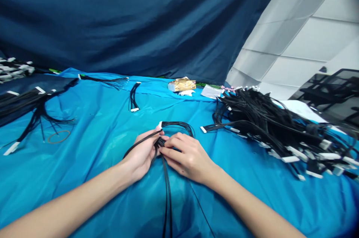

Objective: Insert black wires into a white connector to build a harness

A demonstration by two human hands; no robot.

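Between my two hands, over the middle of the blue sheet, is a black wire harness (pixel 179 123) with a white connector at its upper end. My left hand (pixel 141 154) is closed around the wires just below that connector. With bent fingers, my right hand (pixel 188 154) pinches the wires from the other side; its fingertips meet the left hand's fingers. Some wires loop to the right behind the right hand, and a few loose strands (pixel 167 193) hang toward the front. The exact wires in each grip are partly hidden by the fingers.
A large heap of black harnesses (pixel 260 118) with white connectors lies at right. More harnesses (pixel 33 114) lie at left, near a brown rubber band (pixel 58 136). A short harness (pixel 134 96) and a gold tissue pack (pixel 183 85) lie further back on the blue sheet (pixel 103 163).
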